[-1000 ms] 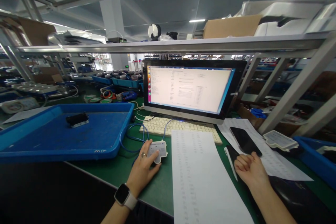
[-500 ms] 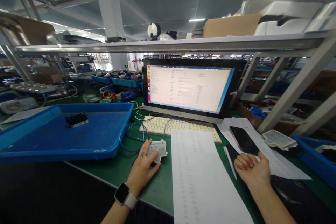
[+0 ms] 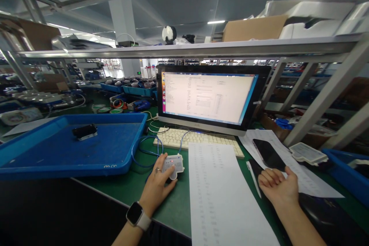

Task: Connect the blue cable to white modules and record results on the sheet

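My left hand (image 3: pixel 158 180) rests on a small white electronic box (image 3: pixel 176 164), its fingers closed around the near left side. A red light glows on the box's top face, and a blue cable (image 3: pixel 147 137) lies beside it. My right hand (image 3: pixel 279 185) lies on its side on the desk, fingers loosely curled in and nothing visible in them. A white pen (image 3: pixel 253 179) is just left of it, and a dark phone (image 3: pixel 268 153) lies just beyond it. Between my hands lies a printed sheet of paper (image 3: pixel 227 196), overlapping the white keyboard (image 3: pixel 168 137).
A monitor (image 3: pixel 207 96) stands behind the keyboard. On the left, a blue tray (image 3: pixel 115 157) holds a black part (image 3: pixel 85 131). At the right are a clear plastic cover (image 3: pixel 308 153) and a blue bin (image 3: pixel 343 178). A loaded shelf (image 3: pixel 187 49) spans above.
A red light now shows on the white box, where none was visible before. Both hands stay practically in place.
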{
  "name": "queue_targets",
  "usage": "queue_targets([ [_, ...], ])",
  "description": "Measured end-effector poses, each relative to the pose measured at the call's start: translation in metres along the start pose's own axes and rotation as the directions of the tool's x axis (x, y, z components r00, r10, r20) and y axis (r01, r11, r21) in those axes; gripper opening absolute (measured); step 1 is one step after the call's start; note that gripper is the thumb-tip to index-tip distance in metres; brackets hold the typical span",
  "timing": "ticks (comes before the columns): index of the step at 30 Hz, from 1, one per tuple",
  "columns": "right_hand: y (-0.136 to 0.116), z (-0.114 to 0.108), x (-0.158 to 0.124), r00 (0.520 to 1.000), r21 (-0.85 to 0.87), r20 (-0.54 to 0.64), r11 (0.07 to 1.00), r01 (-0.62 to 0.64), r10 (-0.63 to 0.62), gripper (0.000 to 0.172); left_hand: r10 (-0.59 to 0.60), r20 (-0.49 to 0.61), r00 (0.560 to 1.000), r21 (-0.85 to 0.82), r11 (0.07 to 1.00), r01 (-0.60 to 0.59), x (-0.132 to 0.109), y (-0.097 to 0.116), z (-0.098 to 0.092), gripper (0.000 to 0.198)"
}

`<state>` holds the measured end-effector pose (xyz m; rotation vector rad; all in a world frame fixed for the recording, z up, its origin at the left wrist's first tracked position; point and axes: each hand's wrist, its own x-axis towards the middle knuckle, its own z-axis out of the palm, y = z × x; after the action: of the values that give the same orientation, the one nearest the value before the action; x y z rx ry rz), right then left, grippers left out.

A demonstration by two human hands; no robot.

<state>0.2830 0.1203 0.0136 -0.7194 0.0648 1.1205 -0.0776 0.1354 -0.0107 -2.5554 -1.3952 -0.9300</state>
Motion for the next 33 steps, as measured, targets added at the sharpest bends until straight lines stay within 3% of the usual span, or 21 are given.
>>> queue_targets([
  [8,0.0053,0.0005,0.0051,0.992,-0.036,-0.120,0.998,-0.052,0.048,0.038,-0.008,0.000,1.000,-0.021,1.000,0.008,-0.0003,-0.0009,0.0018,0.028],
  [33,0.0057,-0.0021,0.0078,0.992,-0.066,-0.117,0.997,-0.045,0.037,0.037,-0.004,0.012,1.000,-0.016,1.000,0.004,-0.0010,-0.0009,0.0014,0.028],
])
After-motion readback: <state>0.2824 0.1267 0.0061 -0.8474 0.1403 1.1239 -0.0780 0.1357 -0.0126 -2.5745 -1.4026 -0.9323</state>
